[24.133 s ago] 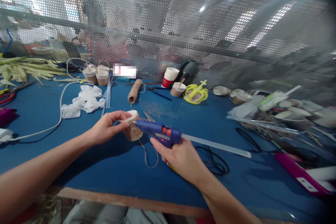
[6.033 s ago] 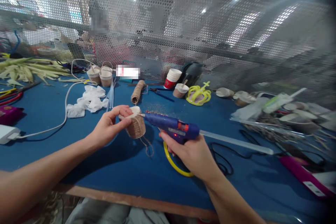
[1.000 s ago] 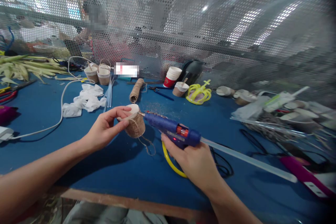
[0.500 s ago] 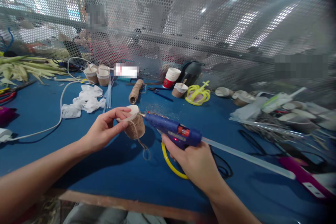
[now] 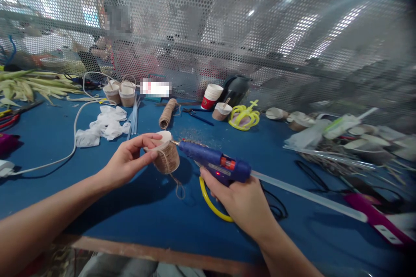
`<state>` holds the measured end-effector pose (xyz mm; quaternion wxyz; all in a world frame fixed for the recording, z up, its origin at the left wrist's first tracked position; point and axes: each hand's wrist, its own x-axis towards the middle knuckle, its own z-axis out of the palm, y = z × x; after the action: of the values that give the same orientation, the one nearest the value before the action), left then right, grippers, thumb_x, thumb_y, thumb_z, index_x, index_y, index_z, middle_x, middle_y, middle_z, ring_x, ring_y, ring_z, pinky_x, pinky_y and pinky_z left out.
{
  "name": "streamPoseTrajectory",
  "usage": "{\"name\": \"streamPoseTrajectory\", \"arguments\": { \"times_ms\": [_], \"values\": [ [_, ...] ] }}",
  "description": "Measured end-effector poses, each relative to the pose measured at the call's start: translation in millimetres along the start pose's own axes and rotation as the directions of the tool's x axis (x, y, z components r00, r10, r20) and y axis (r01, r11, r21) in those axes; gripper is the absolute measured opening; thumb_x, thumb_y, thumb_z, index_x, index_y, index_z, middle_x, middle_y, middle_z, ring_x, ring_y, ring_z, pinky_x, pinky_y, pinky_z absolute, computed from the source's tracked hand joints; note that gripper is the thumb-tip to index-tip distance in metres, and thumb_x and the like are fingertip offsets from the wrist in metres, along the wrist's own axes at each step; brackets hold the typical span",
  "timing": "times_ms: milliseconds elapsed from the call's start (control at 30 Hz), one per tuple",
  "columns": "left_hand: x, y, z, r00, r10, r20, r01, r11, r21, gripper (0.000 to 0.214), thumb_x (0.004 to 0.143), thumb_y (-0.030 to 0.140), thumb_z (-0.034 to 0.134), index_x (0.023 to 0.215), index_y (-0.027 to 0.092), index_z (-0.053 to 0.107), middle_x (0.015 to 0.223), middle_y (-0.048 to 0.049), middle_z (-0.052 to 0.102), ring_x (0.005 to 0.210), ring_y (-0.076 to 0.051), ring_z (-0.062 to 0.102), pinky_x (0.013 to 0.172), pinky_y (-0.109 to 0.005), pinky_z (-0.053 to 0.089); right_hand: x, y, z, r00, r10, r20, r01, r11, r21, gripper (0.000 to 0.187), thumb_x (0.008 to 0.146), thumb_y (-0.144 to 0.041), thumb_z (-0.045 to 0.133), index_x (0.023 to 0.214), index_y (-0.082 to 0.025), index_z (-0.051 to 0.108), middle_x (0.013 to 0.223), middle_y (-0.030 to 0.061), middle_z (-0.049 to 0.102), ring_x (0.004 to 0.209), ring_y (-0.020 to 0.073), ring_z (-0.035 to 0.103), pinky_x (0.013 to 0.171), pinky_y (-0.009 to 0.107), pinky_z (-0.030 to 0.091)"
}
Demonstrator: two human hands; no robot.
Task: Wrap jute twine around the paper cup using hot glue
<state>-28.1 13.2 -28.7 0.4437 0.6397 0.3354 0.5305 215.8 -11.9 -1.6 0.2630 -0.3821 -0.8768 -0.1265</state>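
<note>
Between the thumb and fingers of my left hand (image 5: 130, 158) is a small paper cup (image 5: 167, 160) wrapped in brown twine, gripped by its white rim and tilted. A loose twine end (image 5: 179, 188) dangles below it. My right hand (image 5: 242, 201) is closed around a blue hot glue gun (image 5: 211, 160) with a small red light lit. The gun's metal nozzle points left and meets the cup's rim, or nearly so; exact contact is hard to tell. From the gun's back sticks a long translucent glue stick (image 5: 308, 194). Just beyond the cup lies a roll of twine (image 5: 167, 113).
Behind stand twine-wrapped cups (image 5: 127, 94), a stack of white cups (image 5: 212, 96), pliers (image 5: 198, 115) and a yellow crown-shaped piece (image 5: 244, 117). White crumpled plastic (image 5: 105, 125) and a white cable (image 5: 76, 132) lie left. Cluttered materials (image 5: 325, 151) and a purple power strip (image 5: 378, 218) are right.
Almost nothing differs. Both hands, the cup and the glue gun hold nearly the same position, with only a very slight shift of the whole view.
</note>
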Motion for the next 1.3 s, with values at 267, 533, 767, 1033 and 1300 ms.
{"name": "streamPoseTrajectory", "arguments": {
  "times_ms": [267, 533, 767, 1033, 1300],
  "values": [
    [0, -2, -0.9, 1.0, -0.014, 0.011, 0.014, 0.999, -0.04, 0.013, 0.078, 0.024, 0.06, 0.069, 0.016, 0.057, 0.092, -0.0083, 0.064, 0.113, -0.022, 0.049, 0.099, -0.036, 0.035, 2, -3, -2, 0.986, 0.156, 0.058, -0.163, 0.972, 0.171, 0.023, 0.08, -0.022, 0.05, 0.085, -0.022, 0.072, 0.054, 0.0037, 0.064, 0.059, 0.0206, 0.064, 0.056, 0.029, 0.048],
    [0, -1, -0.9, 1.0, -0.027, -0.001, 0.027, 0.999, -0.046, 0.014, 0.077, 0.025, 0.062, 0.067, 0.015, 0.057, 0.095, -0.01, 0.064, 0.113, -0.023, 0.049, 0.099, -0.038, 0.035, 2, -3, 4, 0.961, 0.266, 0.069, -0.275, 0.911, 0.307, 0.019, 0.077, -0.027, 0.053, 0.08, -0.022, 0.072, 0.057, 0.0034, 0.065, 0.06, 0.0211, 0.064, 0.055, 0.03, 0.049],
    [0, 1, -0.4, 0.999, -0.044, 0.006, 0.044, 0.998, -0.051, 0.017, 0.076, 0.028, 0.062, 0.067, 0.015, 0.057, 0.096, -0.0108, 0.063, 0.114, -0.024, 0.049, 0.099, -0.037, 0.035, 4, -6, 3, 0.924, 0.371, 0.092, -0.376, 0.837, 0.397, 0.016, 0.076, -0.028, 0.055, 0.068, -0.024, 0.069, 0.05, 0.0015, 0.061, 0.058, 0.0204, 0.063, 0.053, 0.029, 0.049],
    [1, 1, -1.3, 0.997, -0.079, 0.015, 0.08, 0.989, -0.124, 0.017, 0.075, 0.028, 0.065, 0.066, 0.015, 0.058, 0.099, -0.0099, 0.064, 0.114, -0.024, 0.049, 0.098, -0.036, 0.035, 9, -12, -4, 0.861, 0.483, 0.158, -0.496, 0.729, 0.471, 0.023, 0.076, -0.03, 0.056, 0.055, -0.022, 0.062, 0.04, -0.0015, 0.054, 0.047, 0.0168, 0.058, 0.047, 0.025, 0.047],
    [-1, -4, -4.3, 0.99, -0.11, 0.085, 0.128, 0.962, -0.242, 0.013, 0.077, 0.025, 0.062, 0.068, 0.017, 0.058, 0.098, -0.007, 0.065, 0.118, -0.022, 0.045, 0.1, -0.035, 0.033, 14, -13, -5, 0.82, 0.533, 0.207, -0.553, 0.649, 0.523, 0.023, 0.076, -0.03, 0.055, 0.056, -0.019, 0.057, 0.038, -0.0043, 0.051, 0.039, 0.0128, 0.05, 0.047, 0.025, 0.046]
  ]
}}
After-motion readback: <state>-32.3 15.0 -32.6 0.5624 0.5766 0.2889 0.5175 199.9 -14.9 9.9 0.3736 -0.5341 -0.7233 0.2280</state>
